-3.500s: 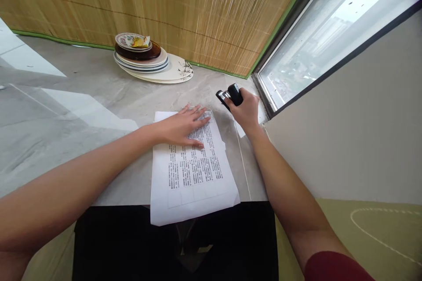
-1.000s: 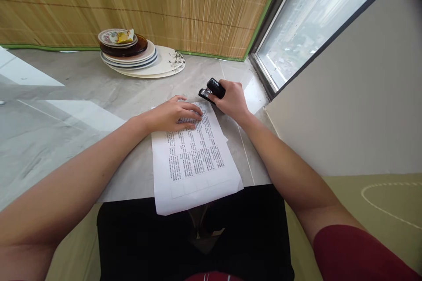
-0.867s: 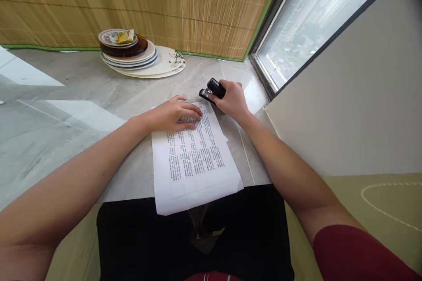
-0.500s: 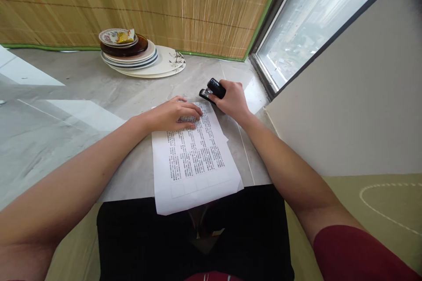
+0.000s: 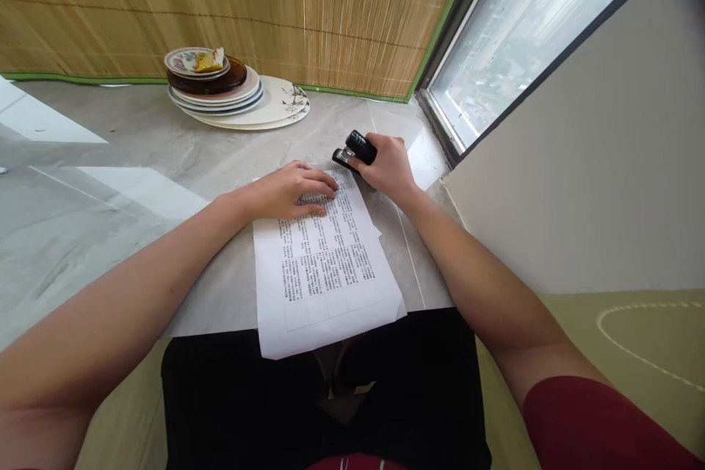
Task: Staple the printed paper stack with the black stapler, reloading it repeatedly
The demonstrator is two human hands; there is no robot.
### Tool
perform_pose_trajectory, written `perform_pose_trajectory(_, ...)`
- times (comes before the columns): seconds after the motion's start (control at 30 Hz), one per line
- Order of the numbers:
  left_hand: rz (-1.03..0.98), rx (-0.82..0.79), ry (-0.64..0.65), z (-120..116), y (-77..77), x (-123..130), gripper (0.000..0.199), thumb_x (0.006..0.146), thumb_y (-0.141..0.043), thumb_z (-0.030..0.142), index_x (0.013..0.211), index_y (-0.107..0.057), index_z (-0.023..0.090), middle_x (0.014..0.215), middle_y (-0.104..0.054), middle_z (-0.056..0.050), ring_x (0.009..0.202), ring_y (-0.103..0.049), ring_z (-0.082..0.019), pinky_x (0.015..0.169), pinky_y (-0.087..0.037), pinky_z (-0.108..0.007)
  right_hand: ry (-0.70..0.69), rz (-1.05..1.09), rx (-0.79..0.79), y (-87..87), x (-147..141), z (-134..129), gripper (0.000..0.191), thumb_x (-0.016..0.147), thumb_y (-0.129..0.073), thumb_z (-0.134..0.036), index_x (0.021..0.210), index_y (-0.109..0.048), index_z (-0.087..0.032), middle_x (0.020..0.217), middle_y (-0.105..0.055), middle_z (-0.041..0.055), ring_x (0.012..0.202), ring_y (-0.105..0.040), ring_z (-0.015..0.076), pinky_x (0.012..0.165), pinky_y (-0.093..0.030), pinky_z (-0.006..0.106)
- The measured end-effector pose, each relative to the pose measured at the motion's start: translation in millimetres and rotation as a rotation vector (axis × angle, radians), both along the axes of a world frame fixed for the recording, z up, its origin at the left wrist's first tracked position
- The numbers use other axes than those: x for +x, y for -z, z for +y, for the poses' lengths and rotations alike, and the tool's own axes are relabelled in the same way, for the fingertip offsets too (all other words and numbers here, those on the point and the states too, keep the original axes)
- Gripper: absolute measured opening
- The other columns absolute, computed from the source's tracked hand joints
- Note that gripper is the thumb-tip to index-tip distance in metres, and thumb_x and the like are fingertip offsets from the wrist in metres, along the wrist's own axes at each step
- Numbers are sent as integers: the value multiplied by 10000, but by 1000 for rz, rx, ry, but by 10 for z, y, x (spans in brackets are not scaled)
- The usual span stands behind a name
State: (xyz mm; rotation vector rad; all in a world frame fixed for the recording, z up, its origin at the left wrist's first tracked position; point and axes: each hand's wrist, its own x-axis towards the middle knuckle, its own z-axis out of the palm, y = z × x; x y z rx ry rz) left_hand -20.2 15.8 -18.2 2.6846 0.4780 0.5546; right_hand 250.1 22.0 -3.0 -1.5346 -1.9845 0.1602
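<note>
Printed sheets of paper (image 5: 330, 264) lie on the grey marbled surface, their near end hanging over its front edge. My left hand (image 5: 291, 191) rests flat on the upper part of the pages, fingers spread and pointing right. A black stapler (image 5: 360, 148) is gripped in my right hand (image 5: 390, 165), just beyond the top right corner of the paper. The stapler's jaws face left and stand apart. Whether its lower jaw touches the paper's corner I cannot tell.
A stack of plates (image 5: 220, 99) stands at the back, with a small yellow wrapper (image 5: 209, 60) on top. Behind it hangs a bamboo blind (image 5: 247, 0). A window (image 5: 496, 51) and a white wall (image 5: 595, 161) bound the right side. My legs (image 5: 220, 396) are below the front edge.
</note>
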Motion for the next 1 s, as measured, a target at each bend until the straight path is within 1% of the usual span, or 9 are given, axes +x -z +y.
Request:
perform_pose_trajectory(0.17, 23, 5, -5, 0, 3, -1, 377, 1047, -695, 478, 1386, -783, 340, 1452, -756, -90, 1299, -720, -300, 1192, -428, -480, -7, 0, 15, 15, 4, 12, 322, 871, -815, -456, 796, -575, -255, 699, -582, 36, 742, -533, 246, 736, -410, 393)
perform_pose_trajectory(0.43, -15, -17, 5, 10, 18, -6, 289, 1027, -727, 452, 1274, -829, 343, 1415, -776, -69, 1252, -750, -278, 1257, -390, -509, 5, -1, -8, -14, -12, -7, 359, 854, -837, -363, 752, -511, -254, 714, -580, 30, 746, -536, 237, 756, -409, 397)
perform_pose_trajectory(0.57, -38, -31, 9, 15, 15, 10, 238, 999, -767, 448, 1179, -855, 320, 1365, -797, -80, 1215, -762, -282, 1242, -431, -527, 2, -3, -2, -9, -5, -2, 351, 855, -839, -371, 763, -520, -257, 708, -576, 26, 749, -538, 241, 758, -420, 403)
perform_pose_trajectory(0.67, -81, -79, 25, 2, -22, 23, 223, 987, -781, 444, 1138, -863, 302, 1342, -805, -98, 1228, -760, -289, 1182, -514, -509, 2, -2, -1, 0, -3, 4, 331, 853, -836, -368, 770, -537, -255, 716, -585, 32, 769, -553, 251, 763, -421, 405)
perform_pose_trajectory(0.77, -225, -203, -22, -1, -80, 6, 238, 1006, -761, 456, 1135, -858, 282, 1316, -811, -111, 1223, -764, -273, 1107, -581, -454, 6, -6, 0, 10, -1, 11, 306, 858, -827, -373, 782, -556, -252, 730, -596, 40, 787, -567, 260, 765, -419, 405)
perform_pose_trajectory(0.83, -402, -287, -148, 32, -101, -25, 272, 1007, -759, 502, 1068, -853, 254, 1229, -827, -117, 1163, -769, -260, 1066, -594, -432, 12, -10, 6, 16, 8, 16, 304, 863, -821, -373, 780, -555, -252, 735, -599, 40, 783, -566, 256, 770, -419, 407)
perform_pose_trajectory(0.9, -631, -358, -273, 98, -96, -62, 374, 995, -753, 578, 887, -822, 227, 1012, -822, -104, 991, -764, -234, 968, -602, -403, 18, -10, 17, 10, 20, 12, 299, 867, -813, -366, 778, -551, -252, 744, -607, 41, 772, -561, 249, 765, -420, 406)
perform_pose_trajectory(0.97, -852, -436, -348, 179, -74, -97, 546, 987, -719, 662, 669, -708, 217, 742, -704, -62, 739, -676, -184, 758, -569, -352, 24, -11, 42, -27, 15, -19, 270, 870, -799, -347, 793, -559, -252, 782, -633, 49, 778, -564, 246, 751, -422, 400)
perform_pose_trajectory(1.0, -931, -477, -374, 216, -62, -112, 620, 979, -704, 697, 592, -628, 218, 653, -618, -39, 638, -599, -159, 650, -511, -327, 24, -14, 61, -60, -4, -51, 248, 870, -792, -333, 808, -567, -252, 815, -653, 56, 793, -571, 248, 747, -424, 398)
